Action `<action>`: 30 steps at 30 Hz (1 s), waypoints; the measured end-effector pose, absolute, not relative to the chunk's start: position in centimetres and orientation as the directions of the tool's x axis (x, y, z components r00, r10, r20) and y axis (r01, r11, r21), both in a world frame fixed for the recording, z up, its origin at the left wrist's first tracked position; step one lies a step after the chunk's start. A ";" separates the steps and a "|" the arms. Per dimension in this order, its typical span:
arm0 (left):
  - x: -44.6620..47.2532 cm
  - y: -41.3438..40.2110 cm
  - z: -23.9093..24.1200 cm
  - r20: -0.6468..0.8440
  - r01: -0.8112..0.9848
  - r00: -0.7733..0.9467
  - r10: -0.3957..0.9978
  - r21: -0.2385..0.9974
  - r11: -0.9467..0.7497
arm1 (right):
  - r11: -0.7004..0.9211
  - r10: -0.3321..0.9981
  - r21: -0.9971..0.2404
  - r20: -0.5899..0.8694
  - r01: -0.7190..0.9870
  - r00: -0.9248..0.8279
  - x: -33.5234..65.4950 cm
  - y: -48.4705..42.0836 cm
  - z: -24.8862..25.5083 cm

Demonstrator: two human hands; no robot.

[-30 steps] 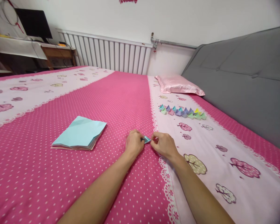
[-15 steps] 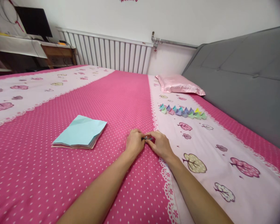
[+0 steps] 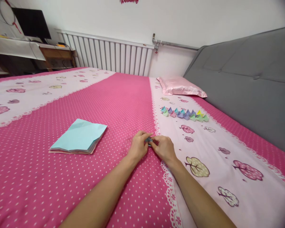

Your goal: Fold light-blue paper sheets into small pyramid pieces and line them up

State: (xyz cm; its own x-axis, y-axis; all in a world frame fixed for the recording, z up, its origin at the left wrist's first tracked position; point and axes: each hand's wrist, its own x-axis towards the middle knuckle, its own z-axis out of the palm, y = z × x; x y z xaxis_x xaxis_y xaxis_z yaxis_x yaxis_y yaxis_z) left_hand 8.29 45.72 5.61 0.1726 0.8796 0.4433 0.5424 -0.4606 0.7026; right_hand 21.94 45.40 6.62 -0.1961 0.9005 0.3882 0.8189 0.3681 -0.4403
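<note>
— Pink dotted bedding covers the bed (image 3: pixel 61 190) we lean over, with a grey headboard (image 3: pixel 247 82) to our right and a white radiator (image 3: pixel 109 57) at the far wall. What can we make out between our fingers?

— Very little. Our left hand (image 3: pixel 139 147) and right hand (image 3: pixel 164 148) meet fingertip to fingertip, both pinched closed on a small folded paper piece (image 3: pixel 148 139). Only a sliver of blue-grey shows; its shape stays hidden.

— Where does it sit?

— Low over the bedding, just beside the lace border (image 3: pixel 171 186), near the bed's middle.

— And around us?

— To our left lies a stack of paper sheets (image 3: pixel 79 137), pale blue on top. Farther off, a row of folded paper shapes (image 3: pixel 184 114) in pastel colours lies near the satin pillow (image 3: pixel 180 87), too small to count.
</note>
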 end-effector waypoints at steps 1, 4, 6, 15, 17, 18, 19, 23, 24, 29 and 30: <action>8.3 45.7 5.7 0.458 0.500 0.162 0.874 0.725 -0.473 | 0.366 0.898 -0.448 0.400 0.816 -0.182 22.0 45.4 6.7; 8.4 45.7 6.0 0.446 0.304 0.090 0.890 0.839 -0.451 | 0.357 0.893 -0.514 0.433 0.780 -0.123 21.9 45.3 7.0; 8.5 45.7 6.2 0.356 0.124 0.018 0.934 0.926 -0.355 | 0.355 0.895 -0.570 0.437 0.741 -0.093 21.8 45.2 7.1; 9.3 45.0 7.3 -0.101 -0.539 0.150 0.984 0.826 0.167 | 0.424 0.856 -0.575 0.506 0.699 -0.103 20.6 44.3 7.0; 9.3 44.9 7.7 -0.156 -0.597 0.177 0.972 0.768 0.232 | 0.443 0.838 -0.553 0.536 0.706 -0.106 20.4 44.1 7.0; 9.2 44.9 7.8 -0.180 -0.615 0.191 0.965 0.744 0.260 | 0.450 0.832 -0.548 0.545 0.706 -0.107 20.4 44.1 7.1; 9.1 44.9 8.0 -0.195 -0.629 0.208 0.959 0.723 0.284 | 0.456 0.829 -0.547 0.549 0.702 -0.111 20.3 44.0 7.1; 8.8 45.2 8.1 -0.184 -0.669 0.279 0.942 0.666 0.329 | 0.467 0.843 -0.615 0.526 0.635 -0.112 20.4 44.0 7.4; 8.7 45.2 8.1 -0.180 -0.671 0.291 0.940 0.662 0.335 | 0.469 0.851 -0.647 0.514 0.600 -0.110 20.4 44.0 7.5; 8.6 45.2 8.1 -0.175 -0.662 0.313 0.934 0.665 0.347 | 0.458 0.883 -0.782 0.455 0.422 -0.117 20.6 44.0 7.8; 8.6 45.1 8.2 -0.178 -0.659 0.311 0.934 0.668 0.346 | 0.450 0.888 -0.794 0.446 0.409 -0.113 20.6 44.0 7.9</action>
